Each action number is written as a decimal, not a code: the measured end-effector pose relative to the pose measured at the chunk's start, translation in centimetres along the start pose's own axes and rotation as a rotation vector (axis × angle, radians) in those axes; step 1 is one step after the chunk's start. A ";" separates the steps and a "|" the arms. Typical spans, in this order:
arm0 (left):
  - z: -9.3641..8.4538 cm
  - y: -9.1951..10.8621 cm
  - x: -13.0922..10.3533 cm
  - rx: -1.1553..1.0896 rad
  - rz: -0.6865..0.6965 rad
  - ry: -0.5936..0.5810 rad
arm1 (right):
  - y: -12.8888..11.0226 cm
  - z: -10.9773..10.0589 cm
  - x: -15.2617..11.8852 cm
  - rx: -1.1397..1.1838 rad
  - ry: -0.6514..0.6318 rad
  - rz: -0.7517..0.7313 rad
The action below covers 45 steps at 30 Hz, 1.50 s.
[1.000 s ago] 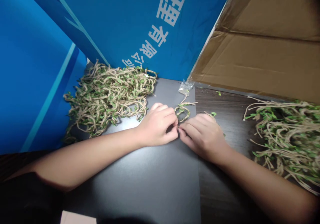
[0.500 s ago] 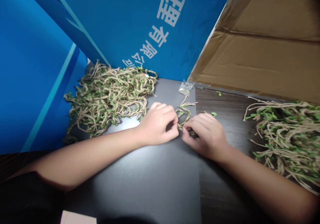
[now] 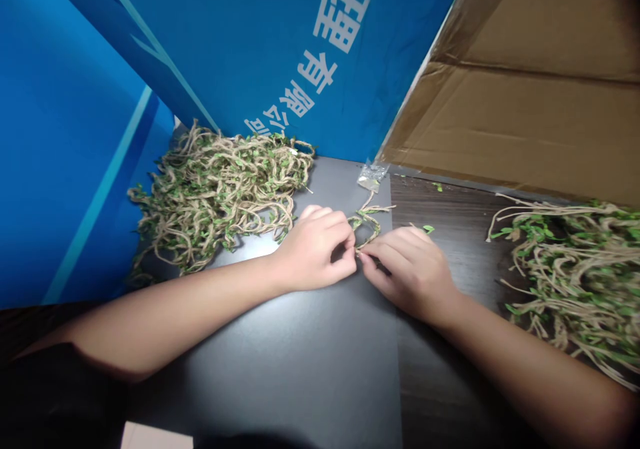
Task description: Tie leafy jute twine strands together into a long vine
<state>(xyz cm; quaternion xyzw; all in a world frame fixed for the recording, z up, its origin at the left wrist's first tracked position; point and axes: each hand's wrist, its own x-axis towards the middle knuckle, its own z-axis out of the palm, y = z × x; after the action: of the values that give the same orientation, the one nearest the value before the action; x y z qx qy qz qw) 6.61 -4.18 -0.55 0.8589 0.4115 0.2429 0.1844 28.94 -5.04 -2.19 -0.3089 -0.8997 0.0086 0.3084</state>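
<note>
Near the middle of the dark tabletop (image 3: pixel 310 355), the left hand (image 3: pixel 313 252) and right hand (image 3: pixel 407 269) meet fingertip to fingertip, each pinched narrow on a short green-leafed jute twine loop (image 3: pixel 367 225). A tangled heap of leafy jute twine (image 3: pixel 220 192) lies toward the tabletop's far left corner, another leafy twine bundle (image 3: pixel 575 269) along its right edge.

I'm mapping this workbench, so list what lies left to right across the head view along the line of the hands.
Blue panel → tangled pile of leafy twine → left hand → short twine piece pinched between both hands → right hand → straighter bundle of leafy twine.
</note>
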 end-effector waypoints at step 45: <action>-0.1 0.0 0.1 -0.075 -0.028 0.026 | 0.4 0.3 -0.3 0.153 0.046 0.167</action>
<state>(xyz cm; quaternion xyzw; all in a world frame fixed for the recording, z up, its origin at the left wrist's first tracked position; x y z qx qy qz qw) 6.59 -4.06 -0.45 0.8421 0.4166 0.2669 0.2146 29.18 -4.79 -2.66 -0.3585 -0.8602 0.0956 0.3499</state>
